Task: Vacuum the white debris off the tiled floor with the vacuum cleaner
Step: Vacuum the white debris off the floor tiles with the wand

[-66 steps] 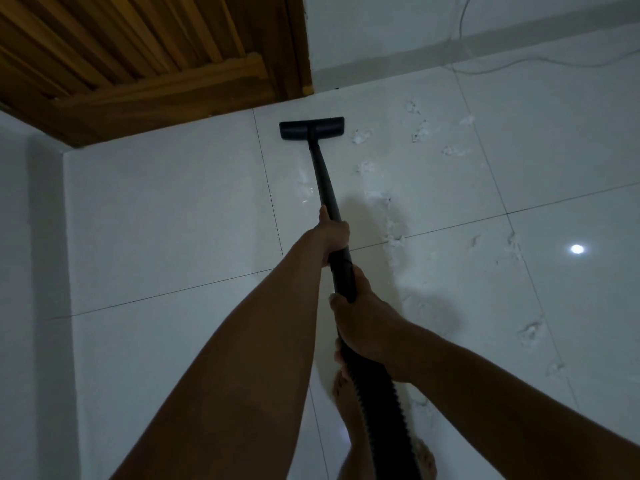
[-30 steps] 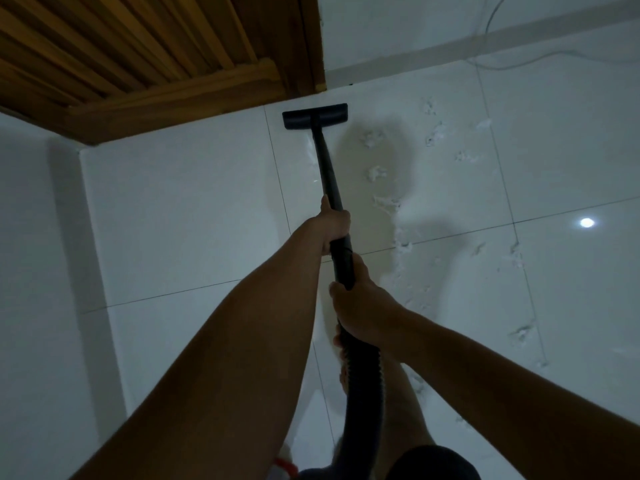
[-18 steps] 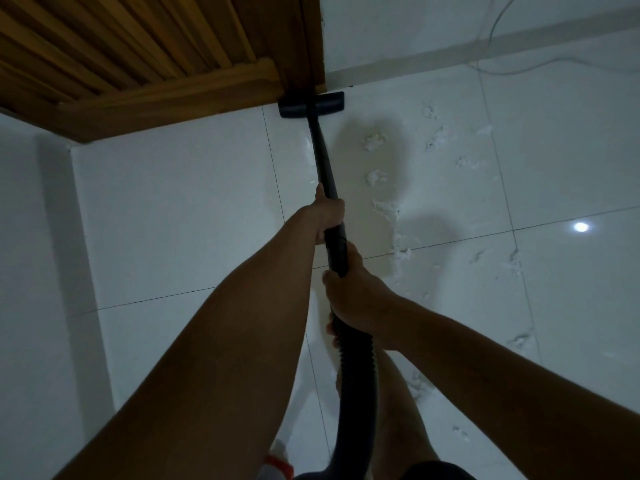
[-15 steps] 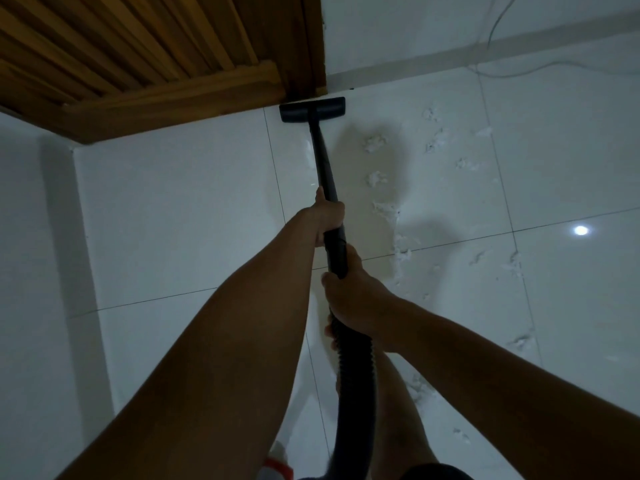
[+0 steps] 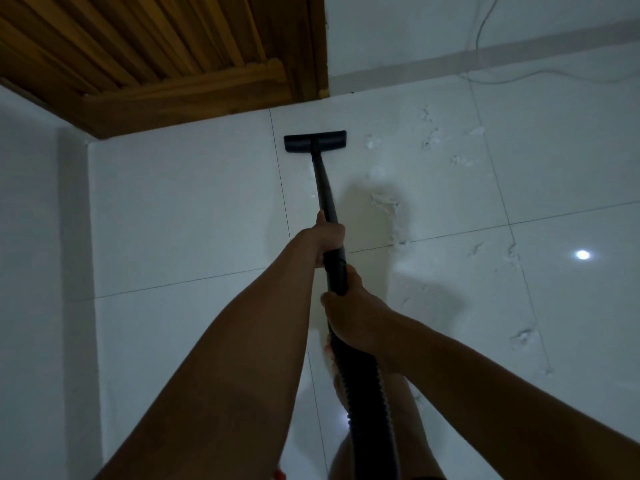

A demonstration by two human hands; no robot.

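Our left hand (image 5: 327,237) gripped the wand (image 5: 323,181) ahead to steer, our right hand (image 5: 353,317) behind to push, so the nozzle (image 5: 314,142) sat flat beside the white debris (image 5: 384,202).

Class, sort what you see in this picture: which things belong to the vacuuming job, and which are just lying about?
Belongs to the job: vacuum head, wand, ribbed hose, white debris, tiled floor, left hand and right hand gripping the wand.

Just lying about: wooden door, thin cable by the far wall, light spot reflected on the tiles.
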